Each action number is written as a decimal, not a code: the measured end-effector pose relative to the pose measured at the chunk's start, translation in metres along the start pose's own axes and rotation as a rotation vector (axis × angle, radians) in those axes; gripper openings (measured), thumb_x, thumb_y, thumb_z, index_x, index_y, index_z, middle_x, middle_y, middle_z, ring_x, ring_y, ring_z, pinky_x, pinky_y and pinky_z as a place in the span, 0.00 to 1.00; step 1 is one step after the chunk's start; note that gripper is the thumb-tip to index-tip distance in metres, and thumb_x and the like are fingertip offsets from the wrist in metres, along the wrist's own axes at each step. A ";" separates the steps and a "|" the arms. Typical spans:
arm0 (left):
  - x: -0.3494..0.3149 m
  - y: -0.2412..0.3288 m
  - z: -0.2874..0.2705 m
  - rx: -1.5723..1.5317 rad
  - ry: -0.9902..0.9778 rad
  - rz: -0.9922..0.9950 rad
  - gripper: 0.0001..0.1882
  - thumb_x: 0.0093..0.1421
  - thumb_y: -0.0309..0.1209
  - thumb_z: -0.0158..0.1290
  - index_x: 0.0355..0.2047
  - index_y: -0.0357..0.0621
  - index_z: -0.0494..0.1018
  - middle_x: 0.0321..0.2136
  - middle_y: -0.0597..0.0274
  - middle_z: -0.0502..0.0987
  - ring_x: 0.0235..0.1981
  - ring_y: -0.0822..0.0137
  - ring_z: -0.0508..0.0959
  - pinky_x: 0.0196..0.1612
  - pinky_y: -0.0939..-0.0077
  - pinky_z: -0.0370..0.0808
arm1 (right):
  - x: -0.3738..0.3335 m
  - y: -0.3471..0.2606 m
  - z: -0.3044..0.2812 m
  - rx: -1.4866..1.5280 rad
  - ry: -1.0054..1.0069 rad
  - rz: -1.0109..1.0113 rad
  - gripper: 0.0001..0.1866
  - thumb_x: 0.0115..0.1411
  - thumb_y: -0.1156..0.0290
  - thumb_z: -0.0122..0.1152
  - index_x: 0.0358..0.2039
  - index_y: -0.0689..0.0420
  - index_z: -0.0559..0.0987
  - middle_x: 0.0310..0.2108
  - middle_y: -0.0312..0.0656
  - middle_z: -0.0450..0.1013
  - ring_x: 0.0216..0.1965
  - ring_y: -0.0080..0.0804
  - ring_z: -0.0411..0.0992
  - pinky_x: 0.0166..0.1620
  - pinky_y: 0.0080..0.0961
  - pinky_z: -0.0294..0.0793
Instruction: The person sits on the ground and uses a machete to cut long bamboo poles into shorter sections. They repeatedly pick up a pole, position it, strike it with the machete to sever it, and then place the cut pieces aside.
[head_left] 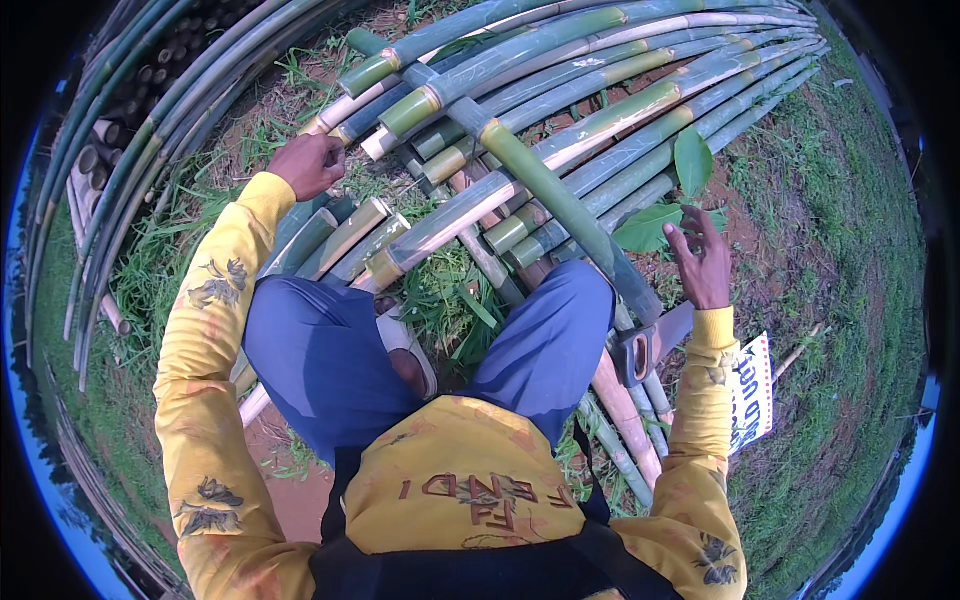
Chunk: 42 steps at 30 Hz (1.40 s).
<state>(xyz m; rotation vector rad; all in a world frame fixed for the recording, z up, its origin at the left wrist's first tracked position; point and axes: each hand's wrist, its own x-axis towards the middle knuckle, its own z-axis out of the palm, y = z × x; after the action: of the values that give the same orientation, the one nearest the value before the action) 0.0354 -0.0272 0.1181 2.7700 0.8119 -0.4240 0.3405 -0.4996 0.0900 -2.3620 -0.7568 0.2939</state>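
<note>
My left hand is curled closed beside the cut end of a pale bamboo pole; what its fingers hold, if anything, is hidden. My right hand hovers at the right with its fingers bent and apart. Close to its fingertips is a broad green leaf, with another leaf standing above it. Between my hands, a long bamboo pole has its cut end near my knees. A thick green bamboo crosspiece runs slantwise among the poles. A handsaw with a dark handle lies by my right knee.
Many bamboo poles fan out toward the far right. More long poles are stacked at the left. Shorter bamboo ends lie before my left knee. A white printed sheet rests near my right forearm. Grass and reddish soil surround everything.
</note>
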 end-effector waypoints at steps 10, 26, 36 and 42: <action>0.073 0.051 0.026 0.236 0.407 0.067 0.40 0.46 0.56 0.68 0.49 0.38 0.70 0.48 0.48 0.76 0.51 0.49 0.78 0.52 0.53 0.74 | 0.038 -0.043 0.109 -0.563 -0.519 -0.088 0.48 0.45 0.38 0.76 0.56 0.59 0.69 0.44 0.55 0.79 0.46 0.56 0.80 0.50 0.53 0.77; 0.071 0.057 0.021 -0.035 0.692 0.356 0.47 0.45 0.54 0.71 0.59 0.41 0.67 0.46 0.53 0.73 0.50 0.52 0.72 0.52 0.56 0.65 | 0.009 -0.112 -0.057 -0.685 -0.385 -0.142 0.25 0.47 0.63 0.70 0.45 0.59 0.76 0.29 0.54 0.79 0.34 0.56 0.80 0.39 0.50 0.80; 0.068 0.016 0.028 -0.207 0.675 0.259 0.34 0.57 0.53 0.63 0.56 0.43 0.71 0.49 0.54 0.76 0.51 0.52 0.75 0.54 0.56 0.65 | -0.081 -0.108 -0.181 -0.872 -0.044 -0.078 0.24 0.40 0.70 0.70 0.42 0.52 0.79 0.33 0.48 0.80 0.34 0.55 0.79 0.38 0.47 0.79; 0.074 -0.003 0.047 -0.219 0.607 0.208 0.31 0.59 0.50 0.63 0.55 0.44 0.72 0.49 0.53 0.76 0.53 0.51 0.75 0.55 0.55 0.66 | -0.171 -0.043 -0.199 -0.874 0.036 0.245 0.24 0.39 0.70 0.70 0.41 0.53 0.79 0.32 0.51 0.80 0.35 0.58 0.79 0.38 0.48 0.79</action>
<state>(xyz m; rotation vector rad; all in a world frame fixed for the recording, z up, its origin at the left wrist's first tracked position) 0.0834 -0.0021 0.0495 2.7431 0.6162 0.5370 0.2590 -0.6730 0.2741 -3.2829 -0.6519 0.0034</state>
